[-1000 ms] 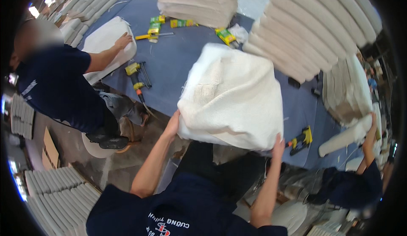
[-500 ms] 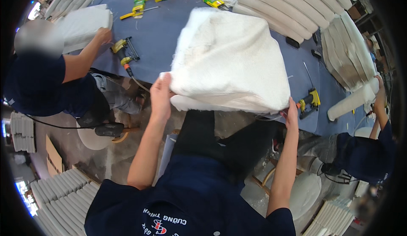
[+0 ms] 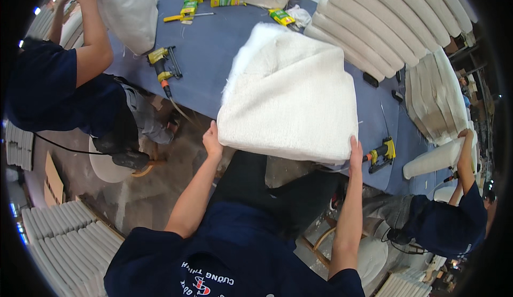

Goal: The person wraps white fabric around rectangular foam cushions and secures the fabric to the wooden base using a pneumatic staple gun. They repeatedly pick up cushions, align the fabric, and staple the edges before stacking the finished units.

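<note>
A padded seat cushion (image 3: 291, 102) in off-white fabric lies over the near edge of the blue table, in front of me. The cloth has a diagonal fold near its far side, and fluffy white wadding (image 3: 238, 78) shows along the far left edge. My left hand (image 3: 212, 142) is closed on the near left corner, fingers partly hidden behind it. At the near right corner, my right hand (image 3: 355, 154) grips the cushion with the thumb up its side. Just right of that hand lies a yellow and black staple gun (image 3: 382, 155).
Another staple gun (image 3: 164, 67) with a hose lies to the left. Green-yellow packets (image 3: 224, 1) and a yellow-handled screwdriver (image 3: 179, 17) are farther back on the blue table (image 3: 206, 46). Cushion stacks (image 3: 368, 35) stand at the far right. Co-workers handle cushions on both sides.
The cushion has been pulled straighter, its near edge now smooth; both hands still hold its near corners. The co-worker at left has raised a cushion upright.
</note>
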Demonstrator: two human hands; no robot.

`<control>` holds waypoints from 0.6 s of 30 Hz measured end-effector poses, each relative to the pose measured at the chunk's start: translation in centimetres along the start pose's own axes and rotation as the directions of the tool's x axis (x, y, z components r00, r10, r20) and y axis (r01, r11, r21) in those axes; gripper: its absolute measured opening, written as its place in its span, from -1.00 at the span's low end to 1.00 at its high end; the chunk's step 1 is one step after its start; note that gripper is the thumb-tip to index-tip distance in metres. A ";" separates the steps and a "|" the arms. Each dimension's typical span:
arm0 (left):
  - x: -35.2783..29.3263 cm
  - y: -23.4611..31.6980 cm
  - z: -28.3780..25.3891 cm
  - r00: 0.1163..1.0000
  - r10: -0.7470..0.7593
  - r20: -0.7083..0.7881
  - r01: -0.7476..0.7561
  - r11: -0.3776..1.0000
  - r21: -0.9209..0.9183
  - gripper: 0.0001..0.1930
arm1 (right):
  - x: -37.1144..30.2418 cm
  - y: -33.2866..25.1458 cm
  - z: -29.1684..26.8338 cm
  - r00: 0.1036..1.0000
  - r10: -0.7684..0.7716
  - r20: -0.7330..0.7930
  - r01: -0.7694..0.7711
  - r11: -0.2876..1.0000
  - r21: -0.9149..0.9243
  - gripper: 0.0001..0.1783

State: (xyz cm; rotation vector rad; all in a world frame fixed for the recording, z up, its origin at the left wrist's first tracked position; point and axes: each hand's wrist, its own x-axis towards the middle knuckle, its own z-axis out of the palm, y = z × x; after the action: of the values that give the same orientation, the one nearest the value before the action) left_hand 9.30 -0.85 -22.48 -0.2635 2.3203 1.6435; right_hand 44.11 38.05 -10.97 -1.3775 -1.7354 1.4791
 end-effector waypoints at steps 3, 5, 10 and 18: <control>1.1 -0.1 -0.7 0.982 0.187 -0.022 -0.181 0.970 0.163 -0.32 | -1.9 -0.2 1.5 0.998 0.017 -0.068 -0.017 1.000 0.000 -0.30; 2.3 0.3 -2.7 0.986 0.145 0.084 -0.162 0.950 0.268 -0.34 | -4.0 1.3 0.8 0.993 0.032 -0.117 -0.042 0.996 -0.082 -0.34; 5.6 8.0 -4.9 0.883 0.408 0.230 -0.468 0.800 0.376 -0.69 | -5.7 1.7 -0.4 0.989 -0.028 -0.147 0.008 0.991 -0.133 -0.42; 8.5 27.4 11.1 0.818 0.507 0.270 -0.541 0.839 0.064 -0.74 | 10.4 -20.4 14.5 0.714 -0.611 0.342 0.700 0.604 -0.382 -0.79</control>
State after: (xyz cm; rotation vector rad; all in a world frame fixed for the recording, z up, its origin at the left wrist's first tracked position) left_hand -5.81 18.87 -4.33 0.6394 2.4244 1.6023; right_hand 20.15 42.67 0.80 -0.6242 -2.4934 0.7707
